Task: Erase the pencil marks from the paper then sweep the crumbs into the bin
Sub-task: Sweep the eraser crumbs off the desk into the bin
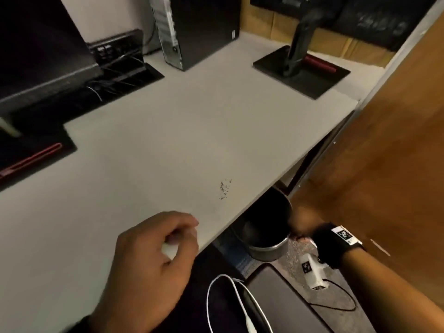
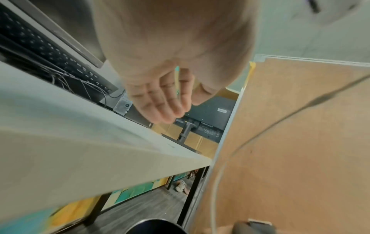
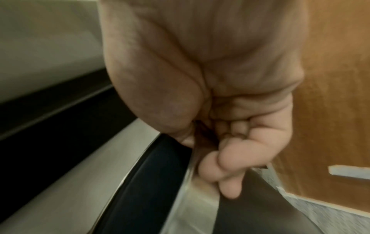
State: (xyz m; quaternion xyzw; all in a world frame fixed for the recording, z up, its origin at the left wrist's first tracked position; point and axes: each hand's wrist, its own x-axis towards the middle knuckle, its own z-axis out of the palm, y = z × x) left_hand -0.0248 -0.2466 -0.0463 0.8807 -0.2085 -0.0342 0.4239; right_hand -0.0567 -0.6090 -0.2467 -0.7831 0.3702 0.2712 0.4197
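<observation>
Right hand [image 1: 301, 227] grips the bin [image 1: 266, 231] rim under the surface [image 1: 168, 140] edge; crumbs [image 1: 224, 187] at twelve o'clock from loosely curled left hand [image 1: 153, 260].

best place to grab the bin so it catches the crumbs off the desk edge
Grip the bin by its rim, on the side away from the desk, as the right hand does now. The mouth is open and faces up below the desk edge, so a far-side grip probably leaves the near rim clear for the crumbs.

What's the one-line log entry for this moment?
crumbs: on desk near edge | right hand: grips bin rim below edge | left hand: over desk, curled | sweep: pending
</observation>
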